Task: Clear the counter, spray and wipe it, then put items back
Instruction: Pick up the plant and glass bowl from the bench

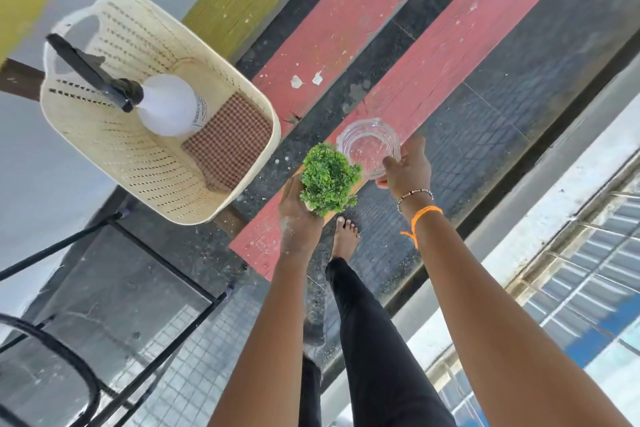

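Observation:
My left hand (300, 215) holds a small green artificial plant (329, 179) from below, fingers curled round its base, over the near end of the red wooden bench (408, 87). My right hand (407, 166) grips the rim of a clear glass bowl (367, 146) just right of the plant, above the same bench. A cream plastic basket (104, 135) stands to the left and holds a white spray bottle (166, 106) with a black trigger and a brown checked cloth (228, 142).
A black metal-framed glass table (114, 291) stands at the lower left under the basket. Dark tiled floor (485, 121) runs beside the bench. A white ledge with railing (568, 253) is at right. My bare foot (345, 236) is by the bench end.

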Motion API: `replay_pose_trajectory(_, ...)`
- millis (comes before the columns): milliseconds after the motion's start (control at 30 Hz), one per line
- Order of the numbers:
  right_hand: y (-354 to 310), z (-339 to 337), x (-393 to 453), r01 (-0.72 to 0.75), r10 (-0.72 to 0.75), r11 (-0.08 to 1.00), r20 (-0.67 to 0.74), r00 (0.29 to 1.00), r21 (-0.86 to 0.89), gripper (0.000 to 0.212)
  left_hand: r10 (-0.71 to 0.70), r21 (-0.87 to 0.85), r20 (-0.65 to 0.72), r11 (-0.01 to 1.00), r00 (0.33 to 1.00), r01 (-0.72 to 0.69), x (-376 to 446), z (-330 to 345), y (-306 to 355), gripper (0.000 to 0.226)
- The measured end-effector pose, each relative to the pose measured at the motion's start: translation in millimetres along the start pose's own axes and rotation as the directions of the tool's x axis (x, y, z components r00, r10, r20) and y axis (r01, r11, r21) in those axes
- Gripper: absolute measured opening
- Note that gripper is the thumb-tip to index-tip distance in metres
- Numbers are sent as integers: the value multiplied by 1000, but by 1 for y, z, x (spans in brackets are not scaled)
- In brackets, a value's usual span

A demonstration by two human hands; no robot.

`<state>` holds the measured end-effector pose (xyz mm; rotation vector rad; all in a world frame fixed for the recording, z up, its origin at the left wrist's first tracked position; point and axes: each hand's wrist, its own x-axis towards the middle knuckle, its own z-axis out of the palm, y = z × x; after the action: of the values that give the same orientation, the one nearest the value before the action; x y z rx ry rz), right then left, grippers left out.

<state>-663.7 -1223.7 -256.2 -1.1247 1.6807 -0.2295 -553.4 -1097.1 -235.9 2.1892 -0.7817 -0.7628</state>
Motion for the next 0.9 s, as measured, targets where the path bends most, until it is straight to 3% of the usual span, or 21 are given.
replay_pose_trajectory(67, 2, 3, -23, 19, -19, 1000, 28, 999, -11, 25, -45, -72, -22, 996, 999, 43, -15, -21, -4, 27)
replay_pose_trajectory(200, 0, 13, -81, 84, -80, 995, 79, 994, -50, 21, -295, -216, -20, 934, 955, 284, -55, -72, 1, 58)
replay_pose_trajectory(300, -6, 28, -134, 144, -129, 983, 135, 982, -113, 21, -246, -240, -96, 946, 965, 217, -87, -116, -1, 53)
replay_pose_trajectory(433, -12, 55, -213, 251, -234, 966, 208, 950, -60, 23, -347, -299, -209, 913, 914, 278, -134, -173, -21, 65)
replay_pose_trajectory(567, -16, 78, -292, 354, -339, 935, 249, 907, -19, 24, -401, -453, -250, 853, 881, 259, -189, -231, -43, 52)
replay_pose_trajectory(700, -19, 111, -361, 370, -385, 923, 297, 874, 110, 34, -395, -518, -357, 838, 846, 172, -242, -289, -65, 49)
replay_pose_trajectory(900, -25, 169, -450, 398, -447, 895, 435, 782, 204, 28, -482, -619, -449, 775, 752, 128, -299, -370, -104, 40)
